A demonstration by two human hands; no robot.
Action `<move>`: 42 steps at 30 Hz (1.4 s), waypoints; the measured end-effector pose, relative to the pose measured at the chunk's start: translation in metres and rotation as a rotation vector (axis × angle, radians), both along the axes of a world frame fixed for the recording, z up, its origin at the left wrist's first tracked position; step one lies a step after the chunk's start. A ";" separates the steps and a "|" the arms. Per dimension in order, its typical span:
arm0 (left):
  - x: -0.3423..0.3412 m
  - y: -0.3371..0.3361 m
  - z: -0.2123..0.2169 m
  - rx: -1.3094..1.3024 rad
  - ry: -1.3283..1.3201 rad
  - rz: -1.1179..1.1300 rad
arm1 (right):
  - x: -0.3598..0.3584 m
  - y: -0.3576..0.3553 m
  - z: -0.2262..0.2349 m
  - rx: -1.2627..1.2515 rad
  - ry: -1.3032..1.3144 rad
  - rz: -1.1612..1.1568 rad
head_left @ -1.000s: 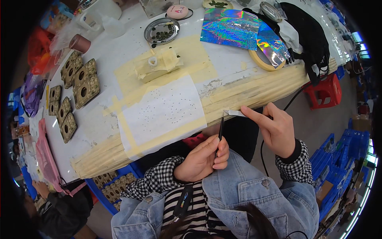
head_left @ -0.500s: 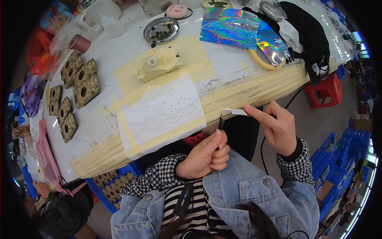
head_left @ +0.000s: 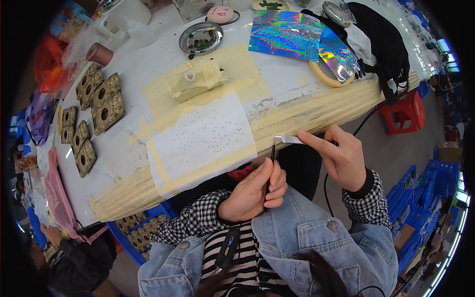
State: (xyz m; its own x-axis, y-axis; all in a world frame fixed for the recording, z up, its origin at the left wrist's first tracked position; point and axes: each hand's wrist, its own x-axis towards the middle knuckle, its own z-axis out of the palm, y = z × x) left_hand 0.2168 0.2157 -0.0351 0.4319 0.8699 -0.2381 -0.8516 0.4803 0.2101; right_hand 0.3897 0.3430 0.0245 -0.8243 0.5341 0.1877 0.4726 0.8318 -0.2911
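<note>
While I look down over the person's lap, I see the left hand (head_left: 252,195) closed around dark tweezers (head_left: 270,171), tips pointing up toward a small silvery strip (head_left: 289,140). The right hand (head_left: 341,161) pinches that strip at one end between thumb and forefinger, holding it level in the air just off the table's front edge. I judge the strip to be light, thin and easily creased, best gripped at its free end with the tweezer tips. The white table (head_left: 148,64) is layered with masking tape; a dotted white paper sheet (head_left: 200,136) lies taped down, with holographic foil (head_left: 287,34) and a metal dish (head_left: 200,38) farther back. Blue crates (head_left: 425,193) and a red stool (head_left: 403,111) stand on the floor.
</note>
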 end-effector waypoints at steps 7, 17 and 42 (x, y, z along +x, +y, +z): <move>-0.007 -0.003 -0.006 0.008 -0.169 -0.068 | -0.005 0.002 0.005 -0.027 0.072 -0.072; -0.020 -0.016 0.016 0.411 0.106 0.111 | -0.041 0.047 0.001 0.255 0.205 -0.178; -0.141 -0.081 0.063 0.716 1.453 0.607 | -0.074 -0.010 0.039 0.296 0.753 0.248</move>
State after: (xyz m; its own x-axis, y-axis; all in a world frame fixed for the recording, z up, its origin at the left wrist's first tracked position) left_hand 0.0756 0.1342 0.0281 -0.1715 0.9128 0.3708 0.2022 -0.3357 0.9200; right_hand 0.3157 0.3331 0.0637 -0.5097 0.1966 0.8376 0.0336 0.9774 -0.2089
